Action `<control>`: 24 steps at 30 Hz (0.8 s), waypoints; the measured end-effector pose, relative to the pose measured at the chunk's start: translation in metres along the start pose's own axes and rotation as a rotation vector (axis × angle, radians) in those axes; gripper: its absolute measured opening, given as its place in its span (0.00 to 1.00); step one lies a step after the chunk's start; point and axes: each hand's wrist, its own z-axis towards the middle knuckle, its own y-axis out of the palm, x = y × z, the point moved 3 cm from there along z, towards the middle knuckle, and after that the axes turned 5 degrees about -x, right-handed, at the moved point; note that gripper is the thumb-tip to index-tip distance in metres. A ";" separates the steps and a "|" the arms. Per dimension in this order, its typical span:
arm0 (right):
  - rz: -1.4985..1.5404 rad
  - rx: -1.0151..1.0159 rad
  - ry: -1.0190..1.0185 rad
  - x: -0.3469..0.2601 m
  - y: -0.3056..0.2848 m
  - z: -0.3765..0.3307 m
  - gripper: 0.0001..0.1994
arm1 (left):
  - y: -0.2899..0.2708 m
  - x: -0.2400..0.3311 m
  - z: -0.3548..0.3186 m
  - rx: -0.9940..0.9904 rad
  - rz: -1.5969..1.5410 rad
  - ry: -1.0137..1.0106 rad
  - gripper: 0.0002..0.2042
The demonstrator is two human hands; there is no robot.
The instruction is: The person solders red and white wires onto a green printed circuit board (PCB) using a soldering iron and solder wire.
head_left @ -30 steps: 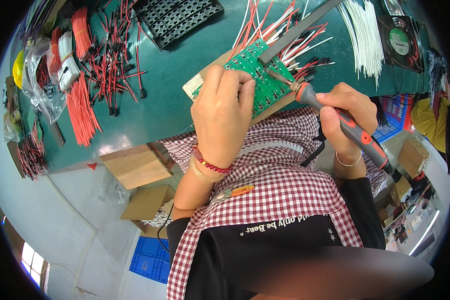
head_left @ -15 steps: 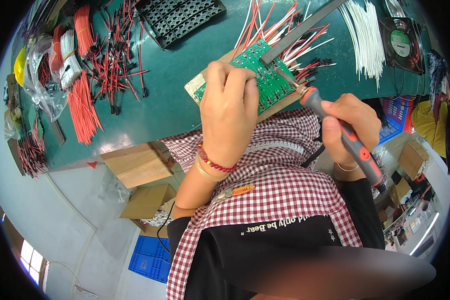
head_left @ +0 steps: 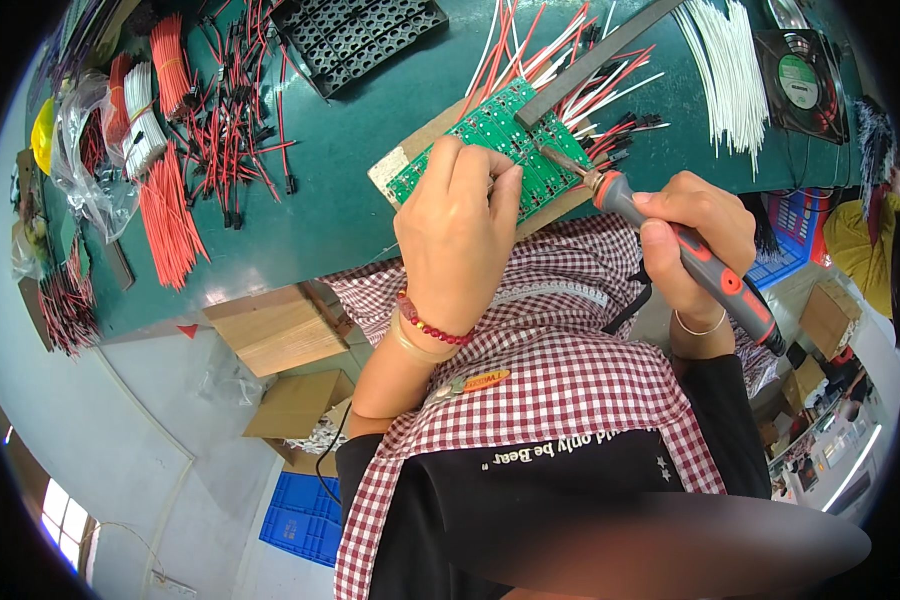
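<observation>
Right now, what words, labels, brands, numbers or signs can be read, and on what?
Black shirt: white lettering, upside down, partly covered by the checked apron; partly readable, left unquoted.
Orange badge on the apron: lettering too small.
Black fan: print on its round label, too small.
Blue crate, lower left: pale marking, too blurred.
Green circuit board: marks too small.

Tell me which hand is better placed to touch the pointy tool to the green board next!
Probably the right hand: it holds the soldering iron, which points toward the green circuit board. The left hand is over the board's left part; what it holds, if anything, is hidden.
</observation>
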 end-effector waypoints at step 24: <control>0.030 -0.075 -0.010 -0.002 -0.010 0.010 0.08 | 0.008 0.001 0.002 -0.034 -0.007 0.069 0.07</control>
